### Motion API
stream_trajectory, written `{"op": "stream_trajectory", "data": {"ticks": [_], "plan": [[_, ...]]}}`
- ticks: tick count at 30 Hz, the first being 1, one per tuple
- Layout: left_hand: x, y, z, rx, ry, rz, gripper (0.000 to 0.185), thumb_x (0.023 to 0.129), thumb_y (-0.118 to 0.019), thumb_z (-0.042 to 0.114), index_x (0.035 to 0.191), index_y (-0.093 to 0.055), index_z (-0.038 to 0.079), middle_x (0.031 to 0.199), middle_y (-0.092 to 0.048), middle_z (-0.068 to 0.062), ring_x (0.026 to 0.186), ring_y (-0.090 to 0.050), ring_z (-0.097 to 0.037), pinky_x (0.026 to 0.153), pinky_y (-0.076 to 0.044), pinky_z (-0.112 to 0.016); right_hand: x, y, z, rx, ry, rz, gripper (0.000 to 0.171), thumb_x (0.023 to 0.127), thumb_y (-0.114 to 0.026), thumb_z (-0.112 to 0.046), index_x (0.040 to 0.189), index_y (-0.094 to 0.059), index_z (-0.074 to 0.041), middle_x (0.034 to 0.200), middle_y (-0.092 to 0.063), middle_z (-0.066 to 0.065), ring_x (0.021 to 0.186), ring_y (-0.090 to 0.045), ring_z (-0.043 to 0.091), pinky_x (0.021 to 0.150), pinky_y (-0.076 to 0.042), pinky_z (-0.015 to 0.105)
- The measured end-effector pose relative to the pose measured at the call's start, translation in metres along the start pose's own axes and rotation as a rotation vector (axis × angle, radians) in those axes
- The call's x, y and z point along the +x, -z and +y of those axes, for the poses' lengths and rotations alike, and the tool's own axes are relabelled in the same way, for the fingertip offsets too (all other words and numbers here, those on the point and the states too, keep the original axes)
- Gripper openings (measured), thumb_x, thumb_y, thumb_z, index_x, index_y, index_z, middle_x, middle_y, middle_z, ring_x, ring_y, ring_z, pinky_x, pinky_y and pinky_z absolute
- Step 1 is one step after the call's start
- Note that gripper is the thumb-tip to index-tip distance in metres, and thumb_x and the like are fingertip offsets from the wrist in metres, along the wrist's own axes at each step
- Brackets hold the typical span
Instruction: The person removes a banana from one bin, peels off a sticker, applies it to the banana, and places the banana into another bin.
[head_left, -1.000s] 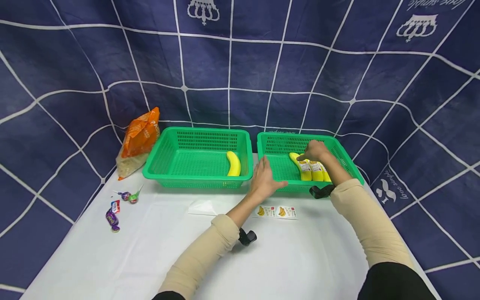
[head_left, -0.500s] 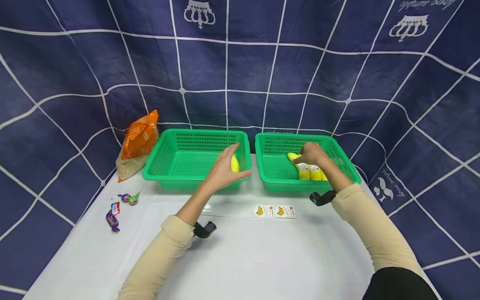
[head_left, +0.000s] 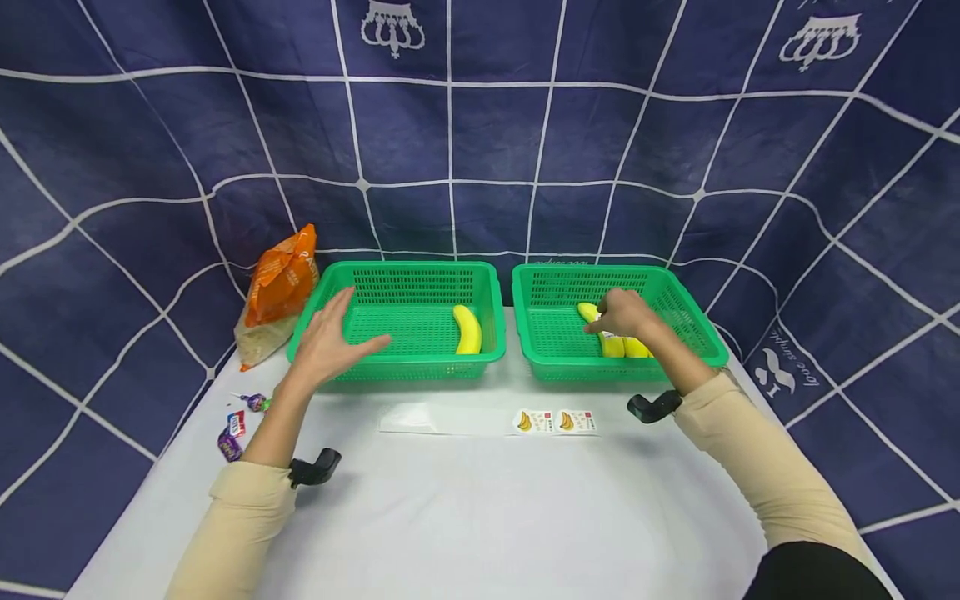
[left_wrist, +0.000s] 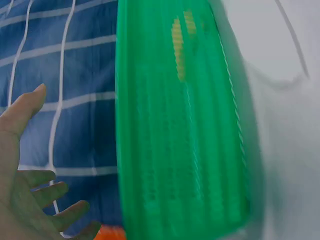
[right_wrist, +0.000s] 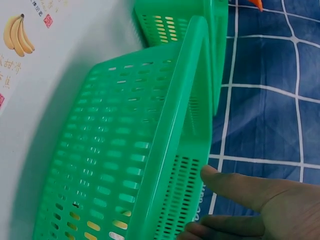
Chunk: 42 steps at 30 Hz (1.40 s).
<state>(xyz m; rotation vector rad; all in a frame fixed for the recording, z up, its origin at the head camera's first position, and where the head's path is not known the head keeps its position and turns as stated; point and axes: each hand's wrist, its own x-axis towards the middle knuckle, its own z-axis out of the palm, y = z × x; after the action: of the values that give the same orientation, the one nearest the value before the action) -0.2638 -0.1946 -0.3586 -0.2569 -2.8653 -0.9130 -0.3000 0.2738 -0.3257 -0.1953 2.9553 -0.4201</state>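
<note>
My left hand (head_left: 330, 337) hovers open, fingers spread, over the front left corner of the left green basket (head_left: 405, 271), touching nothing. A single unlabelled banana (head_left: 468, 328) lies at that basket's right side. My right hand (head_left: 621, 312) rests on a bunch of labelled bananas (head_left: 611, 343) inside the right green basket (head_left: 675, 292). In the right wrist view the thumb and fingers (right_wrist: 250, 210) look loosely extended above the right basket's rim (right_wrist: 170, 130). The left wrist view shows the spread left hand (left_wrist: 30, 200) beside the left basket's wall (left_wrist: 175, 150).
Two banana stickers (head_left: 556, 422) and a clear backing strip (head_left: 408, 417) lie on the white table in front of the baskets. An orange bag (head_left: 282, 287) leans at the back left. Wrapped candies (head_left: 238, 421) lie near the left edge. A blue checked cloth hangs behind.
My left hand has swept left, from the gap between the baskets past the single banana to the left basket's front left corner. The right hand has stayed on the bananas.
</note>
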Motion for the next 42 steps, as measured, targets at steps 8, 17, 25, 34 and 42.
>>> {"op": "stream_trajectory", "data": {"ticks": [8,17,25,34,42], "plan": [[-0.012,0.011,-0.057,-0.005,0.127,0.009,0.114,0.079,-0.065,0.067,0.158,-0.003,0.013,0.163,-0.008,-0.023,0.143,-0.012,-0.055,0.105,-0.018,-0.079,-0.003,-0.003,-0.003,-0.021,0.001,0.017,0.060,0.083,-0.076,-0.034,0.120,-0.063,0.011,0.120,-0.066,0.027,0.107,-0.061,0.039,0.094,-0.050,0.052],[-0.015,0.000,-0.099,-0.109,0.158,-0.041,0.112,0.083,-0.063,0.065,0.158,0.003,0.015,0.165,0.002,-0.015,0.144,-0.009,-0.055,0.106,-0.017,-0.078,-0.011,-0.002,-0.009,-0.013,0.013,0.035,0.060,0.082,-0.078,-0.031,0.121,-0.062,0.012,0.124,-0.063,0.030,0.116,-0.058,0.046,0.095,-0.050,0.054],[-0.012,-0.012,-0.111,-0.198,0.124,0.010,0.107,0.085,-0.065,0.056,0.158,0.000,0.013,0.166,0.003,-0.012,0.146,-0.008,-0.052,0.111,-0.017,-0.073,-0.013,-0.002,-0.017,-0.028,0.027,0.037,0.047,0.080,-0.079,-0.033,0.103,-0.070,0.007,0.085,-0.068,0.015,0.071,-0.055,0.023,0.067,-0.048,0.036],[-0.012,-0.017,-0.109,-0.260,0.130,0.045,0.105,0.086,-0.066,0.053,0.158,-0.001,0.011,0.166,0.002,-0.012,0.148,-0.006,-0.049,0.112,-0.015,-0.072,-0.012,-0.002,-0.034,-0.007,0.067,0.012,0.043,0.081,-0.079,-0.034,0.100,-0.069,0.003,0.094,-0.069,0.016,0.081,-0.058,0.024,0.081,-0.049,0.040],[-0.012,-0.018,-0.111,-0.287,0.129,0.049,0.106,0.085,-0.069,0.051,0.158,-0.002,0.013,0.166,0.002,-0.011,0.148,-0.005,-0.048,0.113,-0.014,-0.071,-0.003,-0.001,-0.076,0.033,0.114,-0.023,0.059,0.081,-0.079,-0.030,0.127,-0.062,0.003,0.125,-0.066,0.020,0.119,-0.058,0.037,0.101,-0.048,0.050]]}}
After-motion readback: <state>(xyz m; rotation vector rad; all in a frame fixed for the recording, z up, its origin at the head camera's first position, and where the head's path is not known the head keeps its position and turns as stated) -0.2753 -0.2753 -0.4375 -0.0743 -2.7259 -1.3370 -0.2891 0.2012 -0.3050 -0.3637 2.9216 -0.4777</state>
